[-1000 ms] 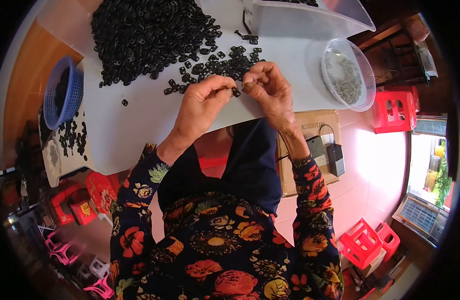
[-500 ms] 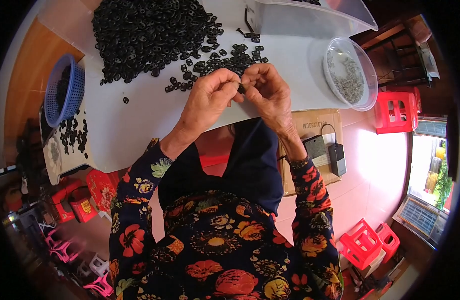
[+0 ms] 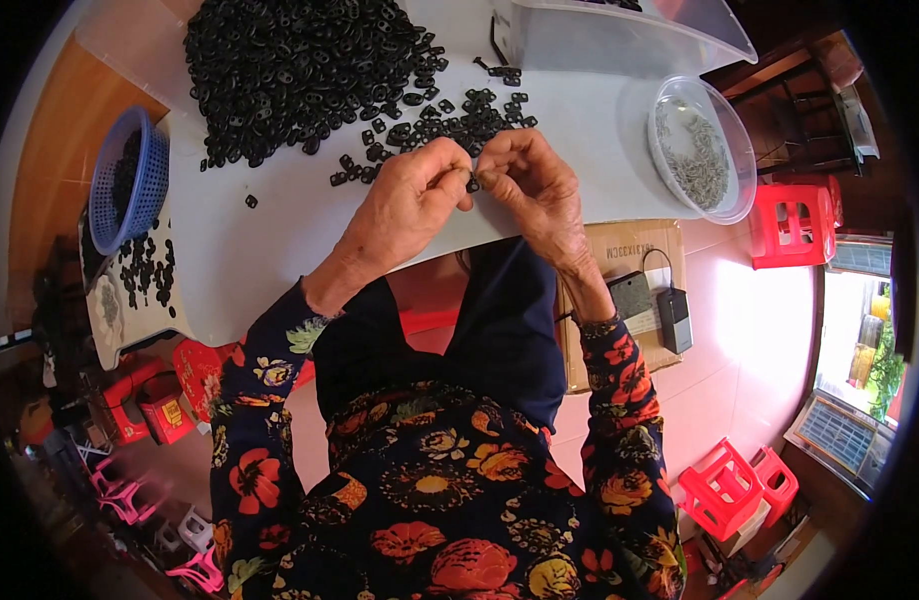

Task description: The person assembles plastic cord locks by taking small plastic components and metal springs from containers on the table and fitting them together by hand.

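Above the table's near edge, my left hand (image 3: 405,205) is closed in a pinch on a small black two-hole piece (image 3: 473,185), mostly covered by the fingers. Close beside it on the right, my right hand (image 3: 535,190) has its thumb and forefinger pressed together; whatever lies between them is too small to make out. Just beyond both hands, several loose black pieces (image 3: 470,125) of the same kind lie scattered on the white table (image 3: 250,270). A big heap of black oval pieces (image 3: 300,75) rises behind them to the left.
A clear round tub (image 3: 745,190) of small metal pins stands on the right. At the far right is a translucent bin (image 3: 600,45). A blue basket (image 3: 130,190) holds black pieces on the left. Below the table's right side lies a cardboard box (image 3: 620,240); red stools (image 3: 790,225) stand beyond.
My left hand has drawn slightly left and down, and my right fingertips have shifted a little left. A narrow gap now separates the hands. The black piece sits lower, at my left fingertips.
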`<state>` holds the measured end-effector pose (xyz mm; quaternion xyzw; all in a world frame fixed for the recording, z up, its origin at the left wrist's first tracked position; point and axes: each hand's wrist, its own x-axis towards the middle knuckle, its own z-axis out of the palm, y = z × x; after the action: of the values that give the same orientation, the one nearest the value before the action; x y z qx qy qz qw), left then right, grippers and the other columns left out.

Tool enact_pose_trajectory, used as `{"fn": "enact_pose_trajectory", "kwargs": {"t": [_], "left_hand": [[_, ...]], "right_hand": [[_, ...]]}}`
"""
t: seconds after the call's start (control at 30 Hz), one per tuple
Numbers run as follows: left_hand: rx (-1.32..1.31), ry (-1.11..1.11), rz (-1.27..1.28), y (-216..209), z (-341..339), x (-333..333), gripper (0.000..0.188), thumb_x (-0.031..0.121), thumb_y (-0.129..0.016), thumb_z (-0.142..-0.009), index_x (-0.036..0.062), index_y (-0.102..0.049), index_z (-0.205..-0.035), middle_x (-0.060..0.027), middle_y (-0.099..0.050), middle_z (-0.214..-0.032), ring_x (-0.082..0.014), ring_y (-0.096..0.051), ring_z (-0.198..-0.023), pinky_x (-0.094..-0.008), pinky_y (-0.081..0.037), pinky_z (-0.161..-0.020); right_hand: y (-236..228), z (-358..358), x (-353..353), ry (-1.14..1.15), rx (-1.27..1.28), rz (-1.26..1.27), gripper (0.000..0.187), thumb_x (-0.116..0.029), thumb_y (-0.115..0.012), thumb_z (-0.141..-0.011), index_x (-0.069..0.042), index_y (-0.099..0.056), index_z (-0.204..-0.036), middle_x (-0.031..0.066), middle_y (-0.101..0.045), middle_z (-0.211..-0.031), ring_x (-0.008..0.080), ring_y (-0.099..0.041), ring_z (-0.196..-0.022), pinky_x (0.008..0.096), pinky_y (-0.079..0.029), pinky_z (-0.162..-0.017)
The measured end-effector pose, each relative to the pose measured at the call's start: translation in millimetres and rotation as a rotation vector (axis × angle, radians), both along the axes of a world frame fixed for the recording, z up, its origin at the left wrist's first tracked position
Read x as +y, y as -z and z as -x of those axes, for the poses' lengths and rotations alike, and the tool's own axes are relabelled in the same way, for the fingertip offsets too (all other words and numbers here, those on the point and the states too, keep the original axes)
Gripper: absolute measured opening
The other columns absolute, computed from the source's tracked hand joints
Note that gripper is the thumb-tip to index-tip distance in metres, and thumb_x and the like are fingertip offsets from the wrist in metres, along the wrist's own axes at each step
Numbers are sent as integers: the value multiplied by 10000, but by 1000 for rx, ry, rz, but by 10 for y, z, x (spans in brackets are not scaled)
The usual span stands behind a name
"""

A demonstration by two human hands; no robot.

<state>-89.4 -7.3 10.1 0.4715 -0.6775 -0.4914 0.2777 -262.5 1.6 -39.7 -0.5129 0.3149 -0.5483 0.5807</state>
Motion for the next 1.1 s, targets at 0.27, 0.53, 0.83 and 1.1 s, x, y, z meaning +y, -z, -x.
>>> {"fn": "enact_pose_trajectory", "kwargs": {"t": [0.27,0.53,0.83,1.1], "left_hand": [[-37,45,76,-6,-18,-36,95,78,-487,-906,-7,-528,-905,-48,-569,-697,-137,-638,-679,-265,-490,-614],[-58,62,96,-3,2,-59,68,52,-485,-897,-2,-523,-912,-53,-584,-698,-141,-652,-687,-258,-491,-604],[-92,75,109,-30,15,-68,56,41,-481,-890,-6,-511,-900,-36,-566,-694,-133,-643,-678,-258,-494,-612],[-38,107,6,-92,-19,-131,69,55,-472,-887,-1,-507,-868,-37,-560,-701,-122,-620,-678,-252,-486,-626]], "right_hand": [[-7,-6,-4,29,-25,-17,208,42,-572,-875,-5,-511,-1068,13,-580,-917,81,-554,-885,239,-462,-839],[-6,3,-14,18,0,-43,204,28,-582,-874,-3,-506,-1061,15,-581,-910,79,-551,-874,235,-458,-820],[33,-12,8,5,-40,16,232,42,-564,-878,-1,-485,-1091,15,-575,-906,83,-538,-867,237,-447,-818],[6,16,0,-1,-53,-16,249,49,-559,-873,-2,-477,-1103,21,-573,-922,85,-535,-878,236,-441,-815]]}}
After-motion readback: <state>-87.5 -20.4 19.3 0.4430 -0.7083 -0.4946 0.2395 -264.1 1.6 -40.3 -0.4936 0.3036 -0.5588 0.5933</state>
